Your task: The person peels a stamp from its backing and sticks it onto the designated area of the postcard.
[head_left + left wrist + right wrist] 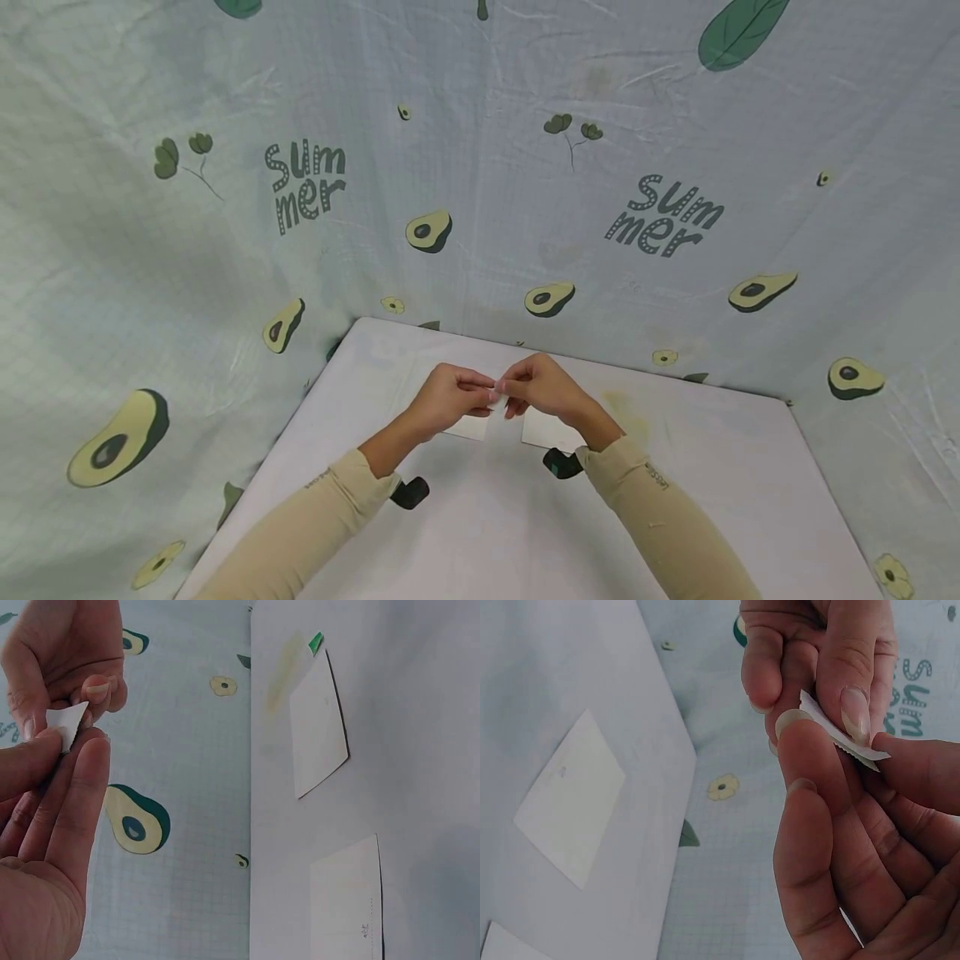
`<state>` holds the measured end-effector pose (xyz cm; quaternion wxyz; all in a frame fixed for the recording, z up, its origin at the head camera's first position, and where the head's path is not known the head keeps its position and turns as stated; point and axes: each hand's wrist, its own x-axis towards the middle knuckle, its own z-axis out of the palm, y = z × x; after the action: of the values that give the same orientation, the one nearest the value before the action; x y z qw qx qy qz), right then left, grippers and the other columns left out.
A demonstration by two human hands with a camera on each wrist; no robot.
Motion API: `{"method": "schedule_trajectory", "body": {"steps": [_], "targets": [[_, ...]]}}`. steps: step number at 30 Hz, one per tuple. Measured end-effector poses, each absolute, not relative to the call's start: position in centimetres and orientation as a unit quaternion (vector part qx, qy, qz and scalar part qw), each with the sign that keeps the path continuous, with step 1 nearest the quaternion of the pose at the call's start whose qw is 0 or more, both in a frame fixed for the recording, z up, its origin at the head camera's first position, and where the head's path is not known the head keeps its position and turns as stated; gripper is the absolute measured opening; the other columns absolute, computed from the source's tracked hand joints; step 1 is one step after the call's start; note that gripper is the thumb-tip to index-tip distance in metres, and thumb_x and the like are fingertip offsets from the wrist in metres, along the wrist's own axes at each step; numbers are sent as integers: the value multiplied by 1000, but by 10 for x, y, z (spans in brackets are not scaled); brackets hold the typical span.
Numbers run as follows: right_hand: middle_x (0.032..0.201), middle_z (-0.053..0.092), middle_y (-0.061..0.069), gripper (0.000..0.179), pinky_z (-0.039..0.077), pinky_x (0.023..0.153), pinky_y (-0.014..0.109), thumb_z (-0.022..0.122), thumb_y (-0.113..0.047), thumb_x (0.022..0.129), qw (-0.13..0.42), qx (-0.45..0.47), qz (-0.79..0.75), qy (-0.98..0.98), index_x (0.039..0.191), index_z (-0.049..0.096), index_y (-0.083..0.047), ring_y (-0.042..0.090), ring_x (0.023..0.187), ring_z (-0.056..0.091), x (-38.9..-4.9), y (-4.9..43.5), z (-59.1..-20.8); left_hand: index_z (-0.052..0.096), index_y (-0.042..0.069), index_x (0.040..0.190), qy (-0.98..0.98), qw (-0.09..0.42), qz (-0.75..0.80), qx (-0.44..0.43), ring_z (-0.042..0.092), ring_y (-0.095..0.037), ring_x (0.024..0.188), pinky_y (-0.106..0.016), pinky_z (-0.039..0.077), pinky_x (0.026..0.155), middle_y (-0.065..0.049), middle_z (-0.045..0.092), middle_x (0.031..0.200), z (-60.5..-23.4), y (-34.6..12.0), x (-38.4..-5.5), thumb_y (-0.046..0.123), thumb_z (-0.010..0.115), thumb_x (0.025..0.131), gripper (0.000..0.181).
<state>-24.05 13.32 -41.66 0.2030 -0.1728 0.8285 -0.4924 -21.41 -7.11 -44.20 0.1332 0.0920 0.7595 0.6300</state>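
Observation:
Both hands meet above the table, holding a small white piece of paper with a jagged edge. My left hand pinches it between thumb and fingertips. From the other side, my right hand pinches the same piece. In the left wrist view the white paper piece looks bent, with part of it hidden between the fingers. Below the hands, two white cards lie flat and apart on the table: a left card with small printing on it and a right card.
A small green scrap lies beside the right card. The white table ends at a hanging cloth with avocado prints. A yellowish stain marks the tabletop at the right. Dark devices are worn at both wrists.

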Motion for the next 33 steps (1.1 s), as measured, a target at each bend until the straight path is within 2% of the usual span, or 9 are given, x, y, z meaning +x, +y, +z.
{"method": "schedule_trajectory", "body": {"steps": [3,7,10,13,16,18,20,27,33], "targets": [[81,76,6,18,66,75,46,65,-13,102,190,-172,-492,832,100,79,-2,33,72,75,-239,132,-416,78,-3,114,754,130,637,91,79,-17,88,-34,66,82,-18,80,110,-441,-71,-214,10,76,95,22],[84,76,9,18,64,71,37,64,-14,103,142,-191,-481,844,99,79,-4,30,70,73,-235,132,-419,78,-3,114,747,121,647,92,79,-20,87,-35,66,82,-18,79,111,-439,-71,-213,9,75,96,22],[88,77,12,17,61,68,31,65,-14,102,80,-215,-471,852,100,79,-5,22,69,71,-230,132,-423,78,-3,114,742,115,655,87,80,-19,87,-35,66,82,-19,79,111,-438,-70,-212,9,75,96,22],[89,77,9,11,59,67,27,69,-11,100,-16,-241,-449,860,100,79,-6,17,72,68,-222,132,-425,78,-4,112,736,110,664,79,79,-15,84,-34,66,81,-19,79,110,-436,-69,-213,8,75,96,21],[92,75,5,4,58,67,26,76,-7,94,-143,-287,-401,858,96,78,-8,13,76,65,-215,130,-431,77,-5,112,723,108,679,67,79,-15,84,-33,66,81,-19,79,108,-436,-68,-214,7,74,96,20],[94,73,4,7,58,68,27,81,-6,89,-218,-320,-355,851,95,78,-8,14,80,64,-211,128,-436,76,-6,112,712,109,691,59,80,-15,85,-33,66,81,-19,78,108,-435,-67,-214,7,73,97,20],[95,71,4,12,58,68,28,84,-6,86,-261,-349,-320,841,96,78,-7,16,82,63,-208,126,-441,76,-7,113,702,110,702,51,80,-16,85,-33,66,81,-19,79,107,-435,-67,-213,7,72,98,21],[91,68,3,20,57,70,25,88,-5,81,-264,-385,-286,837,97,77,-7,17,83,63,-205,121,-453,75,-8,115,675,126,726,22,81,-19,86,-35,66,82,-19,80,106,-437,-66,-213,9,70,99,24],[88,67,3,17,58,69,25,87,-6,82,-270,-391,-289,831,90,72,-7,17,80,63,-208,120,-455,75,-5,115,677,131,724,-1,80,-15,82,-33,66,81,-10,80,96,-436,-66,-213,13,66,102,24]]}}
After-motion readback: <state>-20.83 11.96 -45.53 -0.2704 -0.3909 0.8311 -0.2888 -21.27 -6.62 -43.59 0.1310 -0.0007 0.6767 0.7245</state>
